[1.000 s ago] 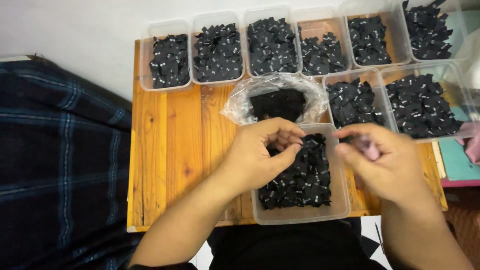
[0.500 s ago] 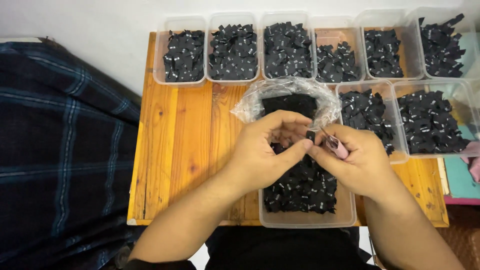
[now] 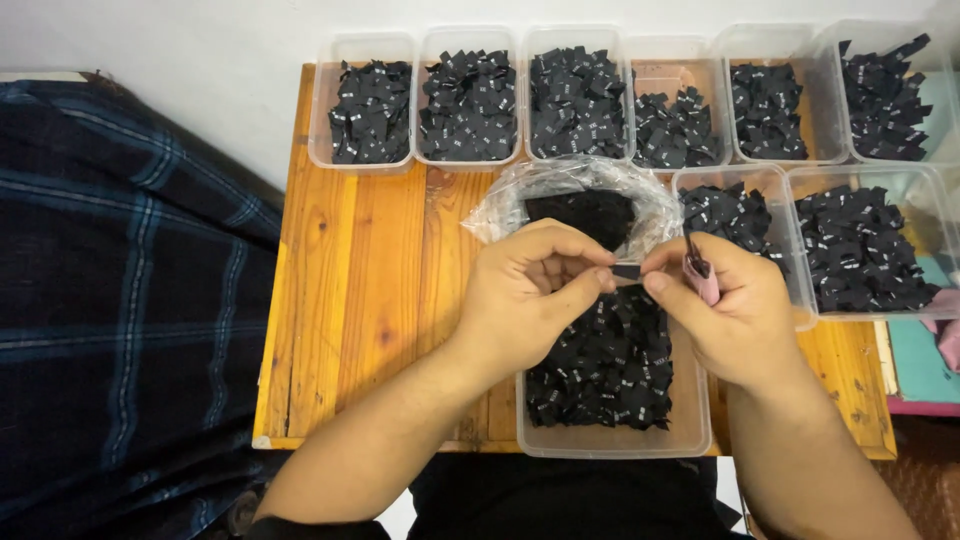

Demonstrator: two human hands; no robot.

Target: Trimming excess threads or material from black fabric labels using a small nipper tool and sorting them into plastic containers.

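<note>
Head view: wooden table [image 3: 360, 300], orange-brown planks, set against a white wall [image 3: 200, 60]. Dark blue plaid cloth [image 3: 120, 300] fills the left side. At right edge, a teal surface [image 3: 915, 365] with a bit of pink on it.

Six clear plastic tubs in a row along the far table edge, each holding small black folded tags with tiny white marks: far-left tub [image 3: 365, 105], next tub [image 3: 470, 100], and the rest running right. Two more tubs [image 3: 860, 250] of the same tags sit in a second row at right. Clear plastic bag [image 3: 580, 205] with black tags inside lies mid-table, just behind the hands. Near tub [image 3: 612, 375] stands at the table's front edge, under the hands, about half full of tags.

Left hand [image 3: 530, 290] pinches one small black tag [image 3: 626, 271] between thumb and forefinger. Right hand [image 3: 730, 305] pinches the tag's other end, fingers closed, and also grips a small pink tool [image 3: 702, 275] with a dark tip against the palm. Tag is held between both hands, above the near tub.
</note>
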